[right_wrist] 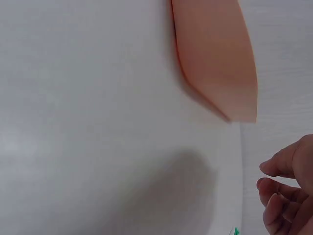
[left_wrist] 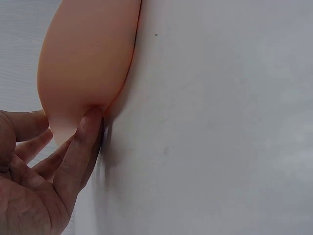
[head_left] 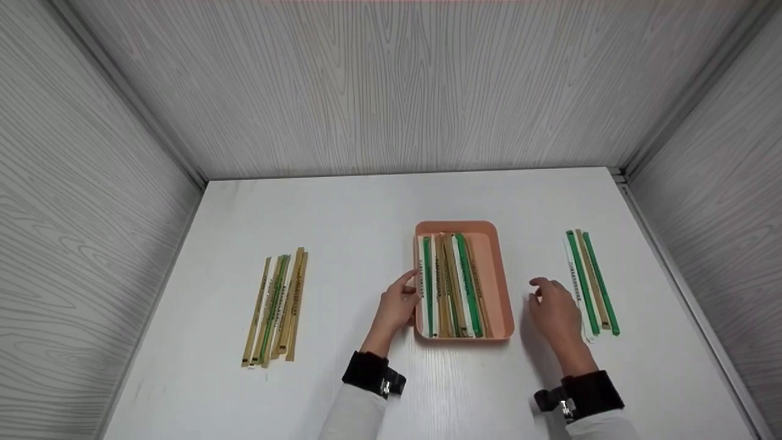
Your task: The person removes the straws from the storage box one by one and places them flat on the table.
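A shallow salmon-pink tray [head_left: 493, 275] lies on the white table, with several long, thin wrapped sticks [head_left: 444, 287] side by side in it, green, white and tan, some printed. My left hand [head_left: 397, 305] holds the tray's left side. In the left wrist view its fingers [left_wrist: 90, 127] press the outer wall near the base, and another digit touches the rim. To the right of the tray, my right hand [head_left: 556, 315] hovers apart from it, fingers loosely curled around nothing. Close beside that hand lies a group of similar sticks [head_left: 592, 281], green, tan and white.
Another bunch of sticks [head_left: 275, 311], mostly tan with some green and white, lies to the left on the table [head_left: 360, 214]. Grey wood-grain panels [head_left: 391, 91] enclose the table at the back and both sides. Each wrist wears a black strap [head_left: 366, 370].
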Demonstrator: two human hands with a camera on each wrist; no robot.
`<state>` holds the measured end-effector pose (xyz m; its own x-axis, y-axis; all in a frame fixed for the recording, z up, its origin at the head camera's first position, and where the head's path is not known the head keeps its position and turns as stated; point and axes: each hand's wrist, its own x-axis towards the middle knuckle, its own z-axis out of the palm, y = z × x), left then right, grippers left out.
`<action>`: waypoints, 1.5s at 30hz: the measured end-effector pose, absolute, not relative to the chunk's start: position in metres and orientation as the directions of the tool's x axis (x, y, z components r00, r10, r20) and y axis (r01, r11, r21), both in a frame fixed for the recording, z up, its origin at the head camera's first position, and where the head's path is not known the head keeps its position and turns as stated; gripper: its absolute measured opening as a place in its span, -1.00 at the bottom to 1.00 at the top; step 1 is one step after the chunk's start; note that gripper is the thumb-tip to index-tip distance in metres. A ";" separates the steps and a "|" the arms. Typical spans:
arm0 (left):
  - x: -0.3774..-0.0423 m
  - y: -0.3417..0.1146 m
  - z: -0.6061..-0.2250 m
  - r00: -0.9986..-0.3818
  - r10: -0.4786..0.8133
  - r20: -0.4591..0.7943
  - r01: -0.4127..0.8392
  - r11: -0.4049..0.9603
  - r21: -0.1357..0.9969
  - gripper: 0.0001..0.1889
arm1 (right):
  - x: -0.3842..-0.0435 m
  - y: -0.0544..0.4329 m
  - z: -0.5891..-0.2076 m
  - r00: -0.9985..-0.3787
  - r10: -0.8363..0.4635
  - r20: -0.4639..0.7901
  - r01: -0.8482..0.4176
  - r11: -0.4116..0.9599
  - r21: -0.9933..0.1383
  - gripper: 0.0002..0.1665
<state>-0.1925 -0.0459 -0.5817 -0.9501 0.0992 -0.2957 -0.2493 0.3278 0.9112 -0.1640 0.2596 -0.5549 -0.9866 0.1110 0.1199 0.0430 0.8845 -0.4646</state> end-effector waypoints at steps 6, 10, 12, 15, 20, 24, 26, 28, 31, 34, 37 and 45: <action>-0.191 -0.046 -0.582 -0.959 0.096 -0.268 -0.216 0.366 0.905 -0.43 | -0.165 0.220 -0.551 -0.990 -0.012 0.144 -0.083 0.865 -0.495 -0.74; -0.191 -0.046 -0.581 -0.958 0.091 -0.272 -0.222 0.364 0.904 -0.43 | -0.166 0.200 -0.554 -0.992 -0.086 0.093 -0.121 0.861 -0.495 -0.73; -0.191 -0.046 -0.581 -0.956 0.089 -0.279 -0.231 0.357 0.905 -0.43 | -0.166 0.193 -0.556 -0.990 -0.118 0.071 -0.138 0.870 -0.474 -0.72; -0.190 -0.045 -0.580 -0.954 0.084 -0.289 -0.244 0.349 0.905 -0.42 | -0.166 0.187 -0.560 -0.988 -0.147 0.052 -0.155 0.892 -0.426 -0.74; -0.190 -0.045 -0.581 -0.952 0.085 -0.295 -0.251 0.337 0.907 -0.42 | -0.166 0.182 -0.566 -0.987 -0.151 0.058 -0.162 0.925 -0.345 -0.85; -0.191 -0.046 -0.581 -0.955 0.090 -0.281 -0.237 0.336 0.911 -0.43 | -0.166 0.180 -0.570 -0.984 -0.160 0.083 -0.178 0.940 -0.291 -0.96; -0.191 -0.046 -0.581 -0.957 0.095 -0.274 -0.228 0.340 0.913 -0.43 | -0.166 0.179 -0.571 -0.982 -0.165 0.088 -0.183 0.945 -0.270 -0.91; -0.191 -0.047 -0.581 -0.958 0.099 -0.269 -0.221 0.342 0.913 -0.43 | -0.166 0.179 -0.572 -0.981 -0.168 0.093 -0.186 0.949 -0.254 -0.90; -0.190 -0.047 -0.581 -0.959 0.099 -0.266 -0.218 0.340 0.915 -0.43 | -0.166 0.178 -0.572 -0.979 -0.178 0.105 -0.198 0.951 -0.236 -0.90; -0.190 -0.047 -0.582 -0.959 0.101 -0.265 -0.218 0.336 0.916 -0.43 | -0.165 0.177 -0.573 -0.976 -0.184 0.114 -0.206 0.952 -0.225 -0.90; -0.190 -0.047 -0.582 -0.959 0.104 -0.264 -0.216 0.334 0.918 -0.43 | -0.166 0.177 -0.573 -0.976 -0.182 0.117 -0.205 0.954 -0.220 -0.88; -0.191 -0.046 -0.583 -0.955 0.099 -0.279 -0.231 0.340 0.912 -0.42 | -0.167 0.177 -0.574 -0.980 -0.162 0.116 -0.188 0.948 -0.256 -0.86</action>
<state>-0.1911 -0.0463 -0.5827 -0.9553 0.0988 -0.2785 -0.2306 0.3399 0.9117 -0.1667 0.1773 -0.5738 -0.9798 -0.1625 0.1162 -0.1876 0.9482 -0.2563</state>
